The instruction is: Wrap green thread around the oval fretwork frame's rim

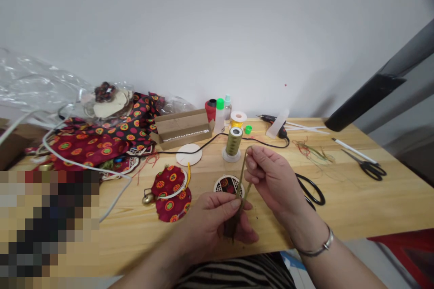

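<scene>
Thread [242, 169], left hand [217, 212] gripping, right hand [271, 176] pinching

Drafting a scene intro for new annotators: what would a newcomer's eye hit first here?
First, front and centre, the left hand and right hand pinching olive-green thread that runs between them, with an olive-green spool standing just beyond. Next, left of the hands, the dark-red patterned fabric piece with a brass-coloured bell at its left edge.
</scene>
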Action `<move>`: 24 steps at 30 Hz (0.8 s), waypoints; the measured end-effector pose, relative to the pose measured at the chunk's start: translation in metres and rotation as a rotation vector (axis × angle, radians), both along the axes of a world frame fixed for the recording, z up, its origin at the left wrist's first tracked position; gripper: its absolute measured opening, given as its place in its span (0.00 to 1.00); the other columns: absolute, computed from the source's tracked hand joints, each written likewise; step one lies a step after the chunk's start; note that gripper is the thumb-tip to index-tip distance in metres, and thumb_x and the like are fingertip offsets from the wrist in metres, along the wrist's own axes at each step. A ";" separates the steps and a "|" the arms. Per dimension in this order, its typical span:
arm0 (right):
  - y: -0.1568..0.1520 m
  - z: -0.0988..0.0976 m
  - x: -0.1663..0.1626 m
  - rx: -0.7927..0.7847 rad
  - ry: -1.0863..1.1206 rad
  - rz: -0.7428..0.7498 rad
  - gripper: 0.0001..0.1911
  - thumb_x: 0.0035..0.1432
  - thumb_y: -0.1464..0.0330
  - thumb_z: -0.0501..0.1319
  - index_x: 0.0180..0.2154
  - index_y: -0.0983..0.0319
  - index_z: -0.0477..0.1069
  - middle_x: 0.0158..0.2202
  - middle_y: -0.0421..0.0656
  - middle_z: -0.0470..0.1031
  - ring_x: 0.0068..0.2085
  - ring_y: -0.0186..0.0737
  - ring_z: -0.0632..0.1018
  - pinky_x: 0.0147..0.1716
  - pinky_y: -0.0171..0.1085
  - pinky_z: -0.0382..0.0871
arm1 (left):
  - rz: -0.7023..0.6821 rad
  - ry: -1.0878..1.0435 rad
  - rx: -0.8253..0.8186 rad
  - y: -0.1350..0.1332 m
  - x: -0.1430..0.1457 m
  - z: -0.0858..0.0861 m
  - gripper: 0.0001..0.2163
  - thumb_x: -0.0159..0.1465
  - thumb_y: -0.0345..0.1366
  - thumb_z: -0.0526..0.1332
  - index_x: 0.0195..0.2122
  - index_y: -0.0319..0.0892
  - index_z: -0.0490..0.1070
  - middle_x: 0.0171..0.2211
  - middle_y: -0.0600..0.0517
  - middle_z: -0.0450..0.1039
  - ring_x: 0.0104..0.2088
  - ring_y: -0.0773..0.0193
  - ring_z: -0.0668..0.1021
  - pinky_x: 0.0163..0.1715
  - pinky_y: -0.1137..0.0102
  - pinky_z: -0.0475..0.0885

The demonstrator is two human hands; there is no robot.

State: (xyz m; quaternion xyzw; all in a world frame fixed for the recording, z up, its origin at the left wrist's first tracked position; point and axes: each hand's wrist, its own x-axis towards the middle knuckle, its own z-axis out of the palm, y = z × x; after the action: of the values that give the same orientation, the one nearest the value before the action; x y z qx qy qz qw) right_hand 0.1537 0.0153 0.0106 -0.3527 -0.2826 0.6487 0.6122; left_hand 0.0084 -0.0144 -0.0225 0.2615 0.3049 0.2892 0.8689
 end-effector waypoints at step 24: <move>0.007 -0.007 0.012 -0.011 -0.118 0.024 0.09 0.51 0.65 0.65 0.26 0.64 0.70 0.20 0.35 0.67 0.19 0.28 0.65 0.21 0.32 0.65 | -0.013 0.019 -0.090 0.002 0.000 0.001 0.09 0.56 0.36 0.65 0.30 0.33 0.76 0.23 0.45 0.78 0.25 0.59 0.80 0.30 0.62 0.76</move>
State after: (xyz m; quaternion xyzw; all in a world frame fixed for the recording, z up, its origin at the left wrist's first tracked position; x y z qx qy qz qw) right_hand 0.1659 0.0218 0.0036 -0.3904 -0.3191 0.6356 0.5847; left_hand 0.0087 -0.0124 -0.0217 0.2268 0.3239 0.2670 0.8788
